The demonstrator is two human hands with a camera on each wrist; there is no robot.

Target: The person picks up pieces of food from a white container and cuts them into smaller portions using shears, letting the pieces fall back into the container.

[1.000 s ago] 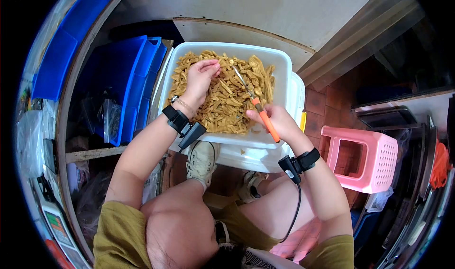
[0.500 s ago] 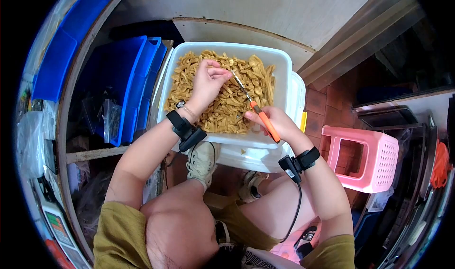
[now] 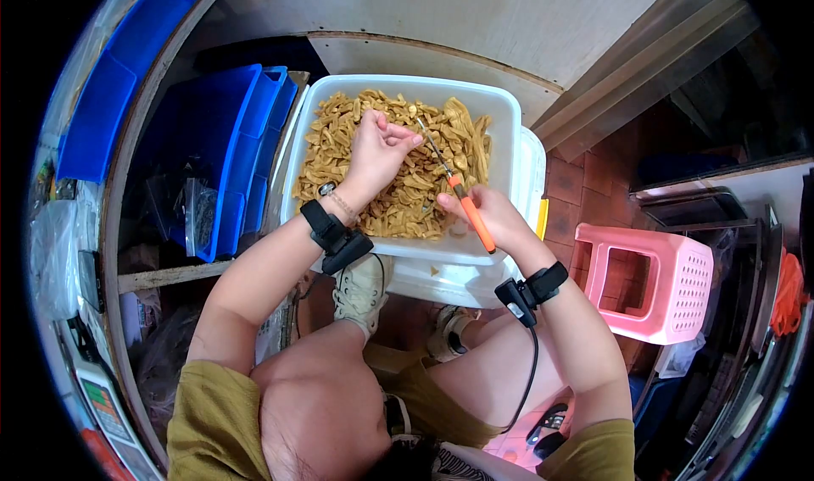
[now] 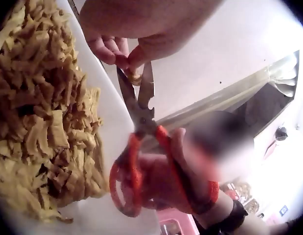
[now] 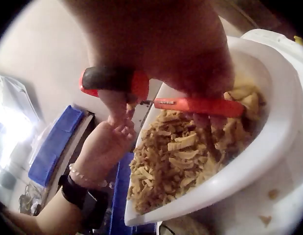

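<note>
Over the tub (image 3: 507, 176), the left hand's (image 3: 377, 150) pinched piece (image 4: 134, 77) seemed best snipped clear of fingertips (image 4: 135, 59) (scissors (image 3: 459, 191) gripped by right hand (image 3: 500, 214)).

The left arm (image 3: 267, 269) and right arm (image 3: 585, 345) reached forward. The left hand (image 3: 377, 153) held a pinch; the right hand (image 3: 503, 218) was curled gripping.

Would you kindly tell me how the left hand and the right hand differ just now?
The left hand pinches a small tan piece, whereas the right hand holds the orange-handled scissors. The left hand has a bracelet at its wrist; the right hand shows none. Both wrists wear black straps.
</note>
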